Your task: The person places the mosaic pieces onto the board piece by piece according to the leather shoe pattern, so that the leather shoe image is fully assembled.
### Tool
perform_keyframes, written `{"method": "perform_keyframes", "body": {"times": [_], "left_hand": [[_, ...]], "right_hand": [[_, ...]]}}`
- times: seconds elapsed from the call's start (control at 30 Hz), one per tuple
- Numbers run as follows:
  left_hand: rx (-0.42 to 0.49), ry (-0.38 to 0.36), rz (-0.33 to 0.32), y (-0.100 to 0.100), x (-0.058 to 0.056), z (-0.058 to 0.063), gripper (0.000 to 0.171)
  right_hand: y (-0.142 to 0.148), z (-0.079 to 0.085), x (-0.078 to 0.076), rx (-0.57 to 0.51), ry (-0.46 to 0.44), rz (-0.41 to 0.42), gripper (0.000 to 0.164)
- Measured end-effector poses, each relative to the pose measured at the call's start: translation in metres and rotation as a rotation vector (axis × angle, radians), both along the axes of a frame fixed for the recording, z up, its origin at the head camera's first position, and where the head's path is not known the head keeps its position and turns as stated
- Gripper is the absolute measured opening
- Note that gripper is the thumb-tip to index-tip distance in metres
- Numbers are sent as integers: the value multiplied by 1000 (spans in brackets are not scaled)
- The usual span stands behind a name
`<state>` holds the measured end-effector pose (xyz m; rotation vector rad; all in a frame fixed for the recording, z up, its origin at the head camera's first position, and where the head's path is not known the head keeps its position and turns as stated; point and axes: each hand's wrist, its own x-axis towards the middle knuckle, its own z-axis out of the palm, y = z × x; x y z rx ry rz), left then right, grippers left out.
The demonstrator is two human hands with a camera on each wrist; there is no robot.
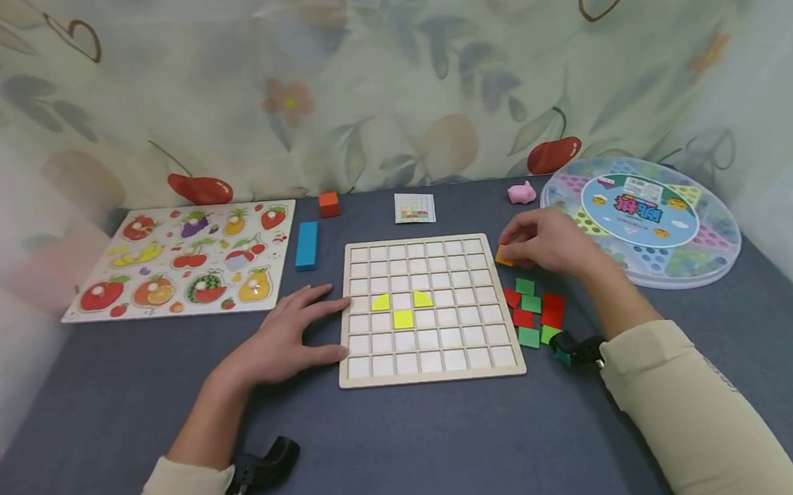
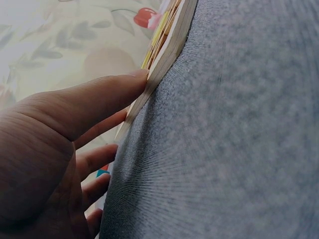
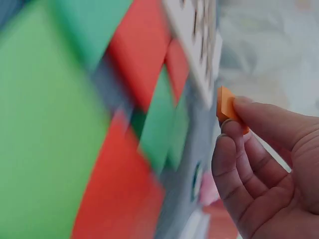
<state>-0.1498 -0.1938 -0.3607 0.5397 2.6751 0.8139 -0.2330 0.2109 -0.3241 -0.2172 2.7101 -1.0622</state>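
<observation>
A wooden grid board (image 1: 432,365) lies flat in the middle of the table, with two yellow rounded tiles and one yellow square tile (image 1: 403,319) in its cells. My left hand (image 1: 291,336) rests beside its left edge, fingers spread, thumb and index fingertip against the frame. In the left wrist view the thumb (image 2: 109,97) touches the board's side. Between thumb and fingers, my right hand (image 1: 550,243) pinches an orange tile (image 3: 226,105) near the board's upper right corner. Several red and green tiles (image 1: 529,337) lie along the board's right side, below that hand.
A fruit picture board (image 1: 183,262) lies at the left, with a blue block (image 1: 307,246) and an orange-red block (image 1: 328,205) beside it. Behind the grid is a small printed card (image 1: 414,208). A pink pig figure (image 1: 521,193) and a round game box (image 1: 707,245) stand at the right.
</observation>
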Motion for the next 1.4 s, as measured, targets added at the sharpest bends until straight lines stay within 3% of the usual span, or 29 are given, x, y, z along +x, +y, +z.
{"method": "perform_keyframes", "body": {"times": [0.3, 0.53, 0.7, 0.9, 1.13, 1.4], "left_hand": [[-2, 3, 0, 2, -1, 2, 74], [27, 2, -15, 6, -1, -2, 74], [34, -4, -13, 7, 0, -3, 73], [39, 8, -21, 6, -1, -3, 73], [29, 14, -15, 5, -3, -1, 73], [16, 10, -2, 1, 1, 1, 73]], "right_hand": [[-58, 13, 14, -83, -90, 122, 13], [-111, 8, 26, -24, -94, 333, 3], [-140, 4, 30, 38, -51, 417, 3], [-158, 0, 33, 95, -61, 454, 7], [-162, -3, 34, 170, 20, 454, 11], [-159, -7, 40, 136, 55, 478, 9]]}}
